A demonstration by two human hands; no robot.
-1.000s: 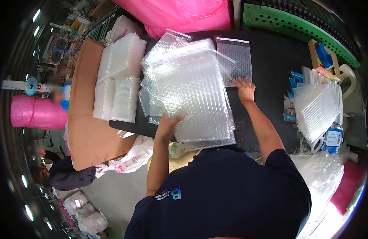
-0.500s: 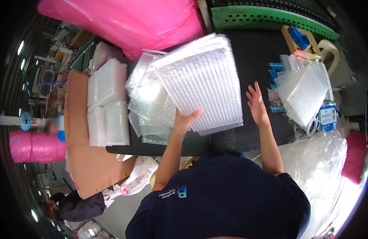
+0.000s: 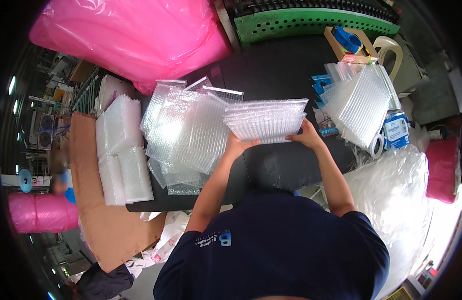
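Between my two hands a stack of clear bubble-wrap pouches (image 3: pixel 265 124) stands on edge, its layers fanned slightly along the top. My left hand (image 3: pixel 237 146) grips the stack's lower left corner, thumb across the near face. On the other side, my right hand (image 3: pixel 306 136) holds the right edge, with its thumb in front and the fingers partly hidden behind. Just left of the stack, loose bubble-wrap pouches (image 3: pixel 183 132) lie spread and overlapping on the black table (image 3: pixel 276 167).
Neat bubble-wrap stacks (image 3: pixel 122 125) line the table's left side by a cardboard sheet (image 3: pixel 98 200). A big pink wrapped bundle (image 3: pixel 136 40) fills the far left. At right are another pouch pile (image 3: pixel 361 105), a tape roll (image 3: pixel 376 146) and a box holding a blue tape dispenser (image 3: pixel 348 40).
My right hand has come in from the side and taken hold of the stack. The stack has tipped from facing up to standing on edge, held by both hands.
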